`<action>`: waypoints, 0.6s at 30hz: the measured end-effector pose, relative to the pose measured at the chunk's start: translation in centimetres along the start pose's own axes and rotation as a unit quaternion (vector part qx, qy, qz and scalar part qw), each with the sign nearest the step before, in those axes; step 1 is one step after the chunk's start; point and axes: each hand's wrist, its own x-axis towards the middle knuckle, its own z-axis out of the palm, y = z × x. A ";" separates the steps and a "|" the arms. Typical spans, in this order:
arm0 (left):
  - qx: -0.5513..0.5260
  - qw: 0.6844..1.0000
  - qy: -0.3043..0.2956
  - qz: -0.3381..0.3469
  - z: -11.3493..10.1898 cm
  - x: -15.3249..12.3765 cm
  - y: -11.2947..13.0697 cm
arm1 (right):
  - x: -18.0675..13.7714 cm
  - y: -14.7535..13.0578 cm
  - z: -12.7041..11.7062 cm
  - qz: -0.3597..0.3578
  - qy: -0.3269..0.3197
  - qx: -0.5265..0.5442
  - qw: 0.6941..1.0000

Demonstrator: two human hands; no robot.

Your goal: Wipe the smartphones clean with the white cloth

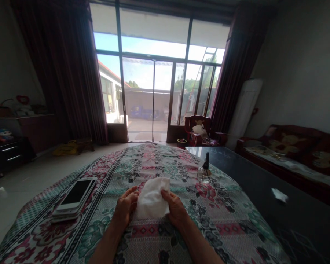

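A white tissue (153, 198), creased and partly folded, is held over the patterned tablecloth (165, 167). My right hand (176, 208) grips its right side, the thumb lying on top and the fingers behind. On the opposite side, my left hand (125, 206) is closed at the tissue's left edge with curled fingers; the exact pinch point is hard to see. Beyond my right hand stands a clear glass bottle (204, 176) with a black top. To the left of my left hand, a white smartphone (76, 196) with a dark screen lies on a pale flat object.
A dark glossy table (253, 183) adjoins on the right, with a crumpled white piece (279, 195) on it. Farther back are a wooden armchair (197, 130) and a wooden sofa (294, 146). Glass doors (151, 99) stand ahead; a black cabinet (12, 156) is at left.
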 end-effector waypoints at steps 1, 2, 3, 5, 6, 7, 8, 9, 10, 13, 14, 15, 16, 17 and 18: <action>0.015 0.999 0.023 0.036 0.0 -0.1 0.2 | 0.0 0.0 0.1 -0.002 0.004 -0.001 1.000; 0.034 0.996 0.034 0.072 0.2 -0.2 0.4 | -0.1 0.0 0.1 -0.004 0.005 -0.004 1.000; 0.056 0.993 0.026 0.100 0.5 -0.5 0.5 | -0.1 0.0 0.2 -0.007 0.004 -0.011 1.000; 0.105 0.986 -0.052 0.117 1.4 -1.2 0.6 | -0.2 0.1 0.3 -0.009 -0.003 -0.028 1.000; 0.134 0.978 -0.106 0.118 1.9 -1.6 0.4 | -0.2 0.2 0.4 -0.011 -0.004 -0.034 0.999; 0.152 0.970 -0.150 0.115 2.4 -1.9 0.2 | -0.2 0.2 0.4 -0.013 -0.004 -0.036 0.999; 0.156 0.965 -0.182 0.111 2.9 -2.2 -0.1 | -0.2 0.2 0.5 -0.015 -0.003 -0.036 0.999; 0.152 0.963 -0.197 0.106 3.2 -2.4 -0.4 | -0.2 0.3 0.5 -0.016 0.001 -0.033 0.999; 0.146 0.963 -0.201 0.100 3.4 -2.4 -0.6 | -0.2 0.2 0.6 -0.017 0.003 -0.032 0.999; 0.117 0.973 -0.189 0.059 3.1 -1.9 -1.1 | -0.3 -0.2 0.7 -0.009 -0.013 -0.038 0.999; 0.101 0.978 -0.177 0.037 2.8 -1.6 -1.0 | -0.4 -0.4 0.7 -0.002 -0.030 -0.043 0.999; 0.081 0.984 -0.159 0.016 2.5 -1.3 -1.0 | -0.5 -0.6 0.5 0.009 -0.052 -0.050 0.997; 0.061 0.988 -0.139 -0.002 2.2 -1.1 -0.8 | -0.6 -0.9 0.3 0.022 -0.077 -0.059 0.995; 0.044 0.992 -0.120 -0.013 1.8 -0.9 -0.6 | -0.7 -1.2 0.0 0.037 -0.102 -0.070 0.992; 0.032 0.994 -0.105 -0.021 1.5 -0.7 -0.4 | -0.9 -1.5 -0.4 0.053 -0.124 -0.083 0.987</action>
